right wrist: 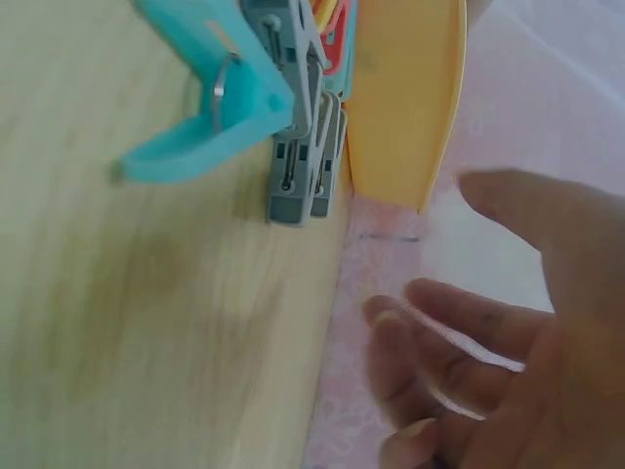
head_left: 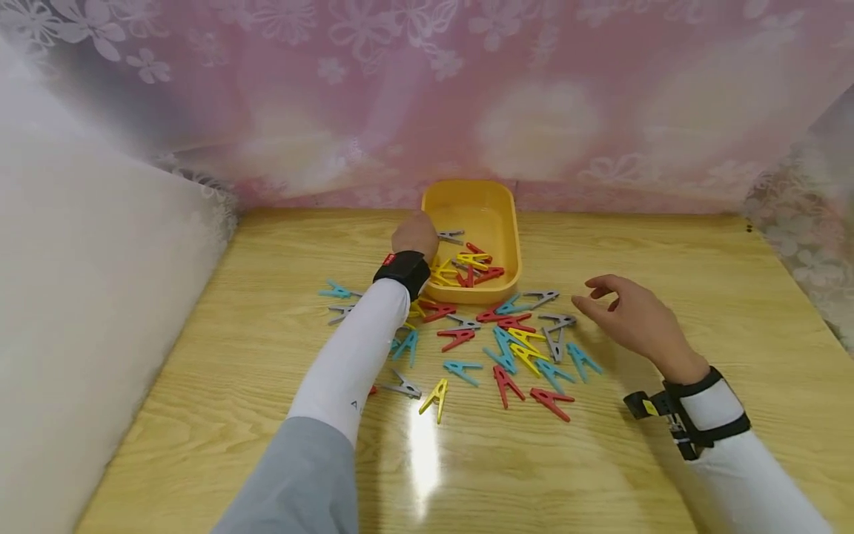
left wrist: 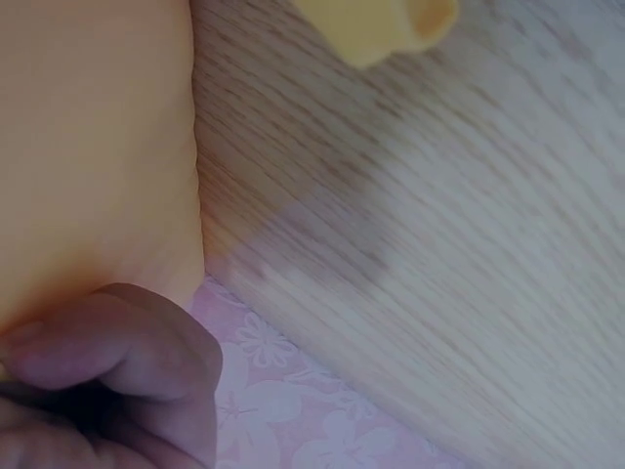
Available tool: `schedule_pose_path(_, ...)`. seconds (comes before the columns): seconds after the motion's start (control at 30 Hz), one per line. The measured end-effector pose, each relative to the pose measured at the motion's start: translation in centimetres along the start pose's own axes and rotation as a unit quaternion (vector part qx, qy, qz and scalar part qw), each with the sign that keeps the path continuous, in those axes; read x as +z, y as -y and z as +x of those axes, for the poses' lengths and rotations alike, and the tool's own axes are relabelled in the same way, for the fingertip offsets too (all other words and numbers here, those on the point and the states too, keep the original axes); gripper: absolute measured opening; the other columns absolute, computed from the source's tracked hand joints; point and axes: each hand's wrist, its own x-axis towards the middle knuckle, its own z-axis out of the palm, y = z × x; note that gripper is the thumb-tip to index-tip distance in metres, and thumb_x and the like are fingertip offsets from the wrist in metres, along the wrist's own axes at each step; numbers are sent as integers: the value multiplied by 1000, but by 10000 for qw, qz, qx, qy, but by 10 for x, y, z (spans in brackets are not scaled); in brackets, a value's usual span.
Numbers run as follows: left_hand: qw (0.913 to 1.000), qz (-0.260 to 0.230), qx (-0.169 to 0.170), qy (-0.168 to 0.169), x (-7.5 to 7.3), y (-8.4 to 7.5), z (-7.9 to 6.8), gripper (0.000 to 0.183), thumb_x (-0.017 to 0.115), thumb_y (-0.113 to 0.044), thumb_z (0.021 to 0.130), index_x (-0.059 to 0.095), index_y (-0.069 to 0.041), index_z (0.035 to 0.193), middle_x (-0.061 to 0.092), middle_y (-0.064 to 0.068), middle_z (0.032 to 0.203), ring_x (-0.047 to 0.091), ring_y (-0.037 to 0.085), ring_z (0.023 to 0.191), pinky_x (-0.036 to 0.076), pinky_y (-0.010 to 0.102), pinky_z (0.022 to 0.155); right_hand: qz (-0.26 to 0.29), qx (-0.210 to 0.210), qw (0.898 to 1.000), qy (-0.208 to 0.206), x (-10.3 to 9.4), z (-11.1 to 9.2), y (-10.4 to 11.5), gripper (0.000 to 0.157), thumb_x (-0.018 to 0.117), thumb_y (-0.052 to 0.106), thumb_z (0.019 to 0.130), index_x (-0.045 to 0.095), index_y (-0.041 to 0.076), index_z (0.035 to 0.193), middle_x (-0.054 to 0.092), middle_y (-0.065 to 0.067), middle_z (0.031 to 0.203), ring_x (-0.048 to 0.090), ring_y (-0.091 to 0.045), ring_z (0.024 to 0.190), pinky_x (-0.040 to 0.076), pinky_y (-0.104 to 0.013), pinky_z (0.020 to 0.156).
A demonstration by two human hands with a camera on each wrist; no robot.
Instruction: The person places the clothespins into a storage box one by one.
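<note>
My left hand [head_left: 416, 236] is at the left rim of a yellow plastic tray [head_left: 517, 252]. Its fingers are curled, and a grey clothespin [head_left: 451, 236] sticks out from them over the tray's inside. The left wrist view shows the curled fingers [left wrist: 127, 342] close to the tray's outer wall [left wrist: 98, 147], the fingertips partly hidden. My right hand [head_left: 634, 319] hovers above the table, right of the scattered clothespins, its fingers loosely bent and holding nothing. Nearest to it lie grey clothespins [head_left: 557, 321] and a blue clothespin [head_left: 583, 361].
Several red and yellow clothespins [head_left: 472, 259] lie in the tray's near end. More red, blue, yellow and grey clothespins [head_left: 507, 386] are spread over the wooden table [head_left: 200, 415] in front of it. A pink flowered cloth [head_left: 373, 111] hangs behind; a white wall [head_left: 87, 259] stands left.
</note>
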Motion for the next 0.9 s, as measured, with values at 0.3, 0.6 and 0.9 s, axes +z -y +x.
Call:
schedule_pose_path(0.3, 9999, -107, -14, 31, 1, 3, 3, 30, 48, -21, 100, 56, -4, 124, 67, 9, 95, 65, 22, 81, 54, 36, 71, -281, 301, 9953, 872, 6, -15, -6, 87, 57, 67, 82, 47, -4, 130, 57, -21, 114, 58, -33, 93, 48, -43, 66)
schedule_pose_path(0.6, 10000, -70, 5, -69, 2, 3, 3, 27, 48, -21, 101, 59, -3, 117, 67, 9, 94, 65, 23, 80, 55, 36, 70, -215, 121, 9879, 1532, 12, -32, -7, 71, 69, 61, 77, 54, -2, 106, 58, -11, 96, 54, -21, 79, 45, -38, 67)
schedule_pose_path(0.9, 9999, -93, 1, -93, 5, 2, 5, 27, 49, -21, 100, 59, -4, 119, 66, 9, 91, 65, 22, 78, 55, 36, 69, -218, -56, 9881, 1524, 19, -42, -11, 48, 74, 46, 80, 57, 3, 94, 52, -1, 79, 46, -16, 68, 39, -34, 62)
